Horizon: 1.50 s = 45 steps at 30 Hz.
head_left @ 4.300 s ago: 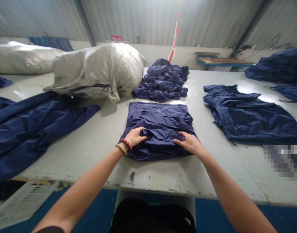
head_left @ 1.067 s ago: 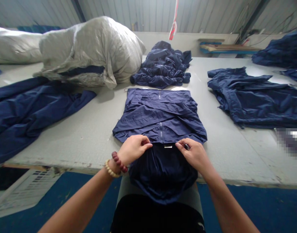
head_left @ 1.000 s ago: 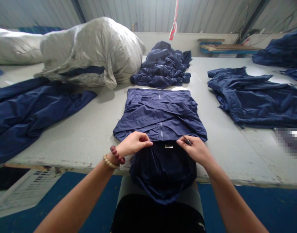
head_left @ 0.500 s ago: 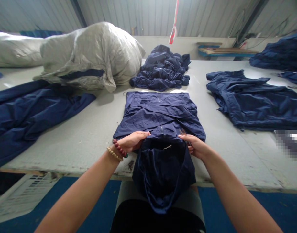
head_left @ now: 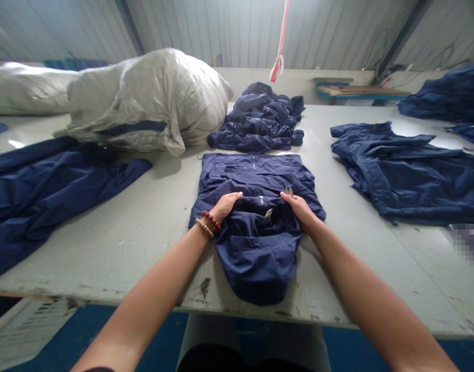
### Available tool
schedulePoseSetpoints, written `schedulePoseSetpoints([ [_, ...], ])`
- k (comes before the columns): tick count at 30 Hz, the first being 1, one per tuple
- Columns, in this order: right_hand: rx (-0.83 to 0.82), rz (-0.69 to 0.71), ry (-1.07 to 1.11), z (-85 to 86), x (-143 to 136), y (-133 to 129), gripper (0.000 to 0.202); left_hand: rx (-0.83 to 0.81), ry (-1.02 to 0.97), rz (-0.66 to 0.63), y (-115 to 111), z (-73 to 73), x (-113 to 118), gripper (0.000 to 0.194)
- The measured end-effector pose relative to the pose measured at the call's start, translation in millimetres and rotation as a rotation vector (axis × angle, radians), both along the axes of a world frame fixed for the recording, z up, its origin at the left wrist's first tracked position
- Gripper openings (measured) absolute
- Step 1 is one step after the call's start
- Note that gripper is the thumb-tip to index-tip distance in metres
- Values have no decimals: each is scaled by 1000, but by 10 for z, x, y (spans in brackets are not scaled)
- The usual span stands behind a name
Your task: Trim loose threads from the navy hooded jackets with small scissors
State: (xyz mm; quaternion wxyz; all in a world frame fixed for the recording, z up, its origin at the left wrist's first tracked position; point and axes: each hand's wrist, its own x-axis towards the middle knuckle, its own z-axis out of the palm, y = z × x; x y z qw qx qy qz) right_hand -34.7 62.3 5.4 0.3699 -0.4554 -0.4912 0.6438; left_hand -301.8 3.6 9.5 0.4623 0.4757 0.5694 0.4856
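A navy hooded jacket (head_left: 254, 178) lies folded on the table in front of me, its hood (head_left: 260, 263) spread towards me near the table edge. My left hand (head_left: 226, 205), with two beaded bracelets at the wrist, is closed on the jacket's left side where the hood joins. Opposite it, my right hand (head_left: 298, 207) pinches the right side of the same seam. Metal tips, apparently of thread snips (head_left: 288, 190), stick out past my right fingers; the rest is hidden in the hand. Between the hands show a zip pull and a pale label (head_left: 268, 213).
A crumpled navy garment pile (head_left: 260, 119) sits behind the jacket. More navy garments lie at the left (head_left: 59, 181) and right (head_left: 415, 175). A big silvery sack (head_left: 152, 93) stands back left. A red-and-white strap (head_left: 279, 57) hangs above. The table edge (head_left: 144, 302) is close to me.
Both hands have moved forward with the jacket's neck. The hood, which hung over the table edge with its inside showing, now lies flatter on the table.
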Motion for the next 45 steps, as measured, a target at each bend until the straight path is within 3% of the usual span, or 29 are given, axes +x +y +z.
schedulePoseSetpoints([
  [2, 45, -24, -3, -48, 17, -14, 51, -16, 3, -32, -29, -18, -21, 52],
  [8, 249, 34, -135, -117, 77, -46, 54, -81, 25, -309, -206, -20, 64, 51],
  [11, 392, 0, -321, -58, 52, -86, 52, -113, -31, -251, -233, 11, 99, 49],
  [17, 804, -253, -738, 186, 48, -393, 45, -131, -128, -196, -260, 32, 153, 48],
  [20, 1070, -172, -712, 277, 35, -566, 30, -128, -193, -215, -290, 42, 195, 49],
  [23, 1213, -25, -654, 309, -4, -662, 22, -111, -216, -216, -320, 71, 228, 44],
  [31, 1266, 60, -629, 264, -36, -642, 22, -107, -261, -243, -372, 137, 276, 44],
  [45, 1187, 31, -558, 206, -42, -655, 24, -79, -217, -262, -372, 142, 289, 41],
])
